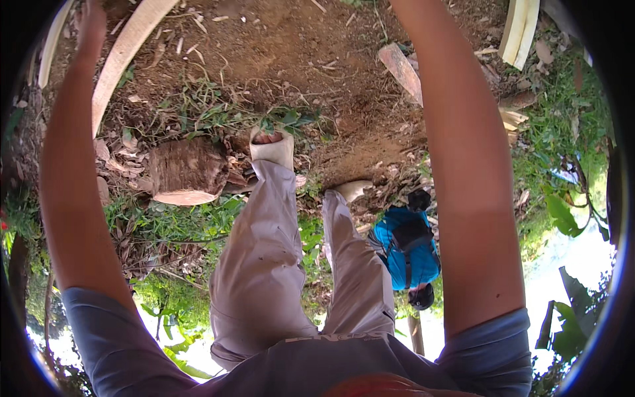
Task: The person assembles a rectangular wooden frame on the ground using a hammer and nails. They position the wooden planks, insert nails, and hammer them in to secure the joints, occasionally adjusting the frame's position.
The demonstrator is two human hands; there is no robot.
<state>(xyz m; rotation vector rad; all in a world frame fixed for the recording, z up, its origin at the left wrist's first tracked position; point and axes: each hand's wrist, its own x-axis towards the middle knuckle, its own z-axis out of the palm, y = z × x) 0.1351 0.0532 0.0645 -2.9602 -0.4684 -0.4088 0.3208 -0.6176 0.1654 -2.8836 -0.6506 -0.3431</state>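
Note:
Both my arms stretch out toward the upper edge of the head view. Part of my left hand shows at the top left, cut off by the edge, and its fingers cannot be made out. It is close to a long pale wooden plank, which looks curved here; whether the hand touches it I cannot tell. A second pale strip of wood lies on the other side of that hand. My right forearm runs past the top edge, so my right hand is out of sight. Near this forearm lies a split piece of wood.
A short cut log lies beside my foot on brown soil with wood chips. Another pale plank is at the upper right. A person in a blue top appears beyond my legs. Grass and leaves surround the spot.

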